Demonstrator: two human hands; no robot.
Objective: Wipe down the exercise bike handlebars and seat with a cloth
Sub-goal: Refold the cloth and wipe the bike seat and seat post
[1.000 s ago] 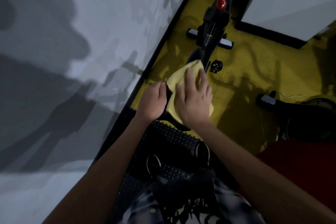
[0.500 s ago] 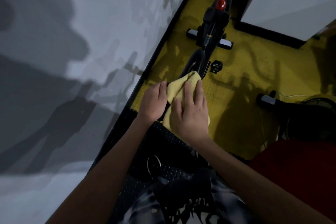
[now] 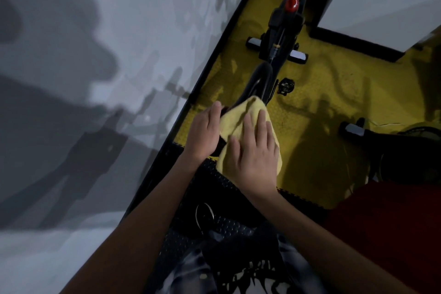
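A yellow cloth lies over the black seat of the exercise bike, whose narrow front end sticks out beyond the cloth. My right hand presses flat on the cloth with fingers spread. My left hand curls around the seat's left edge, touching the cloth's side. The bike frame with a red knob runs away from me. The handlebars are out of sight.
A grey wall with a black skirting runs close along the left. The yellow floor mat has a loose pedal, the bike's foot bar and another black machine at right. A red surface sits lower right.
My right hand slid the cloth back toward me along the seat, then slightly forward again. My left hand stayed on the seat's left edge.
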